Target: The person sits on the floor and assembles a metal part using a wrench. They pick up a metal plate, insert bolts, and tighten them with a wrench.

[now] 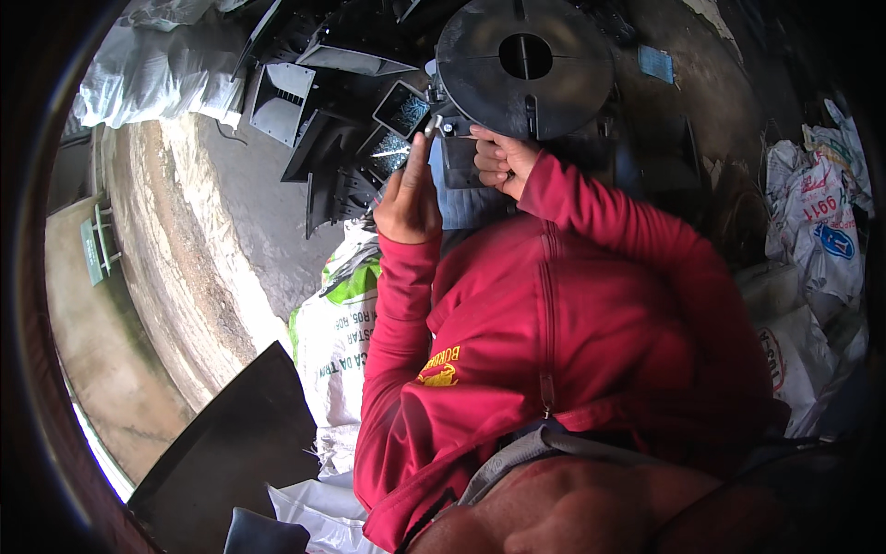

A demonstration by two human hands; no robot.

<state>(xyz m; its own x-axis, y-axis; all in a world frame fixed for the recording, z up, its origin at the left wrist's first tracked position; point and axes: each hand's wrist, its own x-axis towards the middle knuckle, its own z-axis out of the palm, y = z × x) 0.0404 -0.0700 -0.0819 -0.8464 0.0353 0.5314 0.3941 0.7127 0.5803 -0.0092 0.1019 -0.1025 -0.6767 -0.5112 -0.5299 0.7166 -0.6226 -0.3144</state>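
Black disc (577, 69) is sitting ahead of me, right of fastener boxes (380, 113). My right hand (505, 162) is curling nearly closed at the disc's near edge; my left hand (409, 201) is extending a finger beside a silver piece (434, 125). I cannot tell what either is gripping.

The red jacket (609, 314) has yellow letters (439, 355) on its front, above a small yellow picture (437, 375). On the left, a white sack with a green patch (346, 369) has rows of dark, upside-down letters. On the right, another white sack (784, 198) shows red letters and numbers, also upside down, near a round blue badge (834, 240). A green board (91, 249) may be a sign, but it looks too small to read.
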